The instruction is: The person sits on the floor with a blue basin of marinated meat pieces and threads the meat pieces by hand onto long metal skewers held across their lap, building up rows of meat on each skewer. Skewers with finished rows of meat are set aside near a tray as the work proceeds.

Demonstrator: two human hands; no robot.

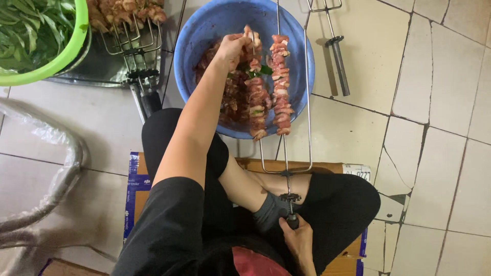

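Steel prongs of a long multi-pronged skewer (284, 102) are lying across the blue basin (204, 30) of marinated meat (232, 97) on the tiled floor (409, 102), with the dark handle end pointing back toward the person's lap. The right hand (298, 239) is gripping that handle, fingers wrapped shut around it, while the left hand (232, 47) is reaching far over the basin, its fingers pinched together on a piece of meat at the top of the left loaded prong. Two prongs are already carrying stacked chunks of meat with a bit of green leaf between them; the outer prongs are looking bare. The skewer is probably stiff but front-heavy with wet meat, so the handle seems the sound place to hold it, with the basin rim bearing the far end. The meat is likely soft, greasy and slippery, best pinched close to the prong. Far left, a green bowl of leaves (61, 56) is sitting beside a tray with a finished skewer (128, 20); another empty skewer (335, 46) is lying far right.
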